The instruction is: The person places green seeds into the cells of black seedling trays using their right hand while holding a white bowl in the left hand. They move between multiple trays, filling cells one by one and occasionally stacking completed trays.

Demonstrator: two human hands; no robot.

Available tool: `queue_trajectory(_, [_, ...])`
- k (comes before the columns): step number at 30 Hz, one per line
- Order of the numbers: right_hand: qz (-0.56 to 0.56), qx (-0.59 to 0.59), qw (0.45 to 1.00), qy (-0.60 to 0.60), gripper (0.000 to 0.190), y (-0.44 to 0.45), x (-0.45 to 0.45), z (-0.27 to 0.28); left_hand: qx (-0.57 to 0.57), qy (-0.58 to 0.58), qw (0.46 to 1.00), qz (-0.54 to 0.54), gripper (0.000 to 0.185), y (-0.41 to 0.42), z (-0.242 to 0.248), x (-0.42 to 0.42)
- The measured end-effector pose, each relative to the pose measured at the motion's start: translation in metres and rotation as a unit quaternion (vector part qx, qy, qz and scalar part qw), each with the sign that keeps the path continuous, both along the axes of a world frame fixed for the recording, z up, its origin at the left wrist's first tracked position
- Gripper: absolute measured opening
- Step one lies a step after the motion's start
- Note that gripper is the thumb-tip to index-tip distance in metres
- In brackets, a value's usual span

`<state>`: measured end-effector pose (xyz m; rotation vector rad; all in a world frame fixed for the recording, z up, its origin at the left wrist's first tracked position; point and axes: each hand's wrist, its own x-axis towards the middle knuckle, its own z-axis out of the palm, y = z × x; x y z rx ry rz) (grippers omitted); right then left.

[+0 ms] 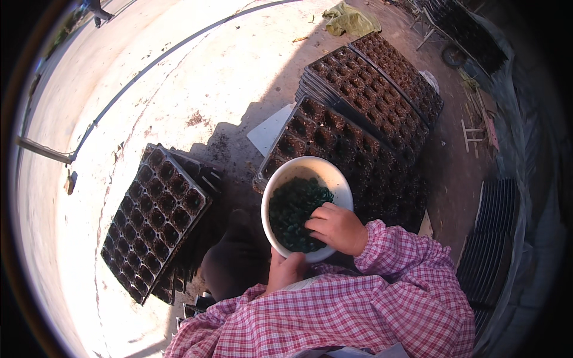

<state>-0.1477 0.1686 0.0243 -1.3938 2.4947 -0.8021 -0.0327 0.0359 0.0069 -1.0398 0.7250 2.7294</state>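
Note:
My left hand (286,270) grips the near rim of a white plastic bowl (342,188). Dark green seeds (293,208), apparently coated, fill much of the bowl. My right hand (336,227) reaches over the right side of the bowl with its fingertips among the seeds; whether it pinches any is hidden. Beyond the bowl lies a black seedling tray (320,134) filled with brown growing medium, each cell dimpled. Further back, a stack of filled trays (362,87) stands beside another filled tray (398,67). To the left is a stack of trays (154,219) with soil in the cells.
A white sheet (271,129) lies on the concrete ground beside the trays. A yellowish sack (351,20) is at the back. A cart (465,36) carrying black trays stands back right, more black trays (488,241) at right. A person (97,11) is far off at top left.

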Motion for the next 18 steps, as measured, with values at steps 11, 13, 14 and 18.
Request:
queue_trajectory(11, [-0.011,-0.007,1.000,0.008,0.015,-0.003,-0.004,0.007,0.006,0.024,1.000,0.014,0.069,-0.002,0.004,0.000])
queue_trajectory(13, [-0.009,-0.029,0.999,0.016,0.015,-0.004,-0.007,0.007,0.001,0.023,1.000,0.010,0.070,-0.003,0.001,0.002])
queue_trajectory(14, [-0.006,-0.031,0.999,0.020,0.015,-0.005,-0.008,0.010,-0.002,0.023,1.000,0.008,0.070,-0.004,0.001,0.002])
queue_trajectory(18, [0.003,-0.016,1.000,0.015,0.015,-0.005,-0.011,0.017,0.004,0.017,1.000,0.013,0.069,-0.004,0.007,0.000])
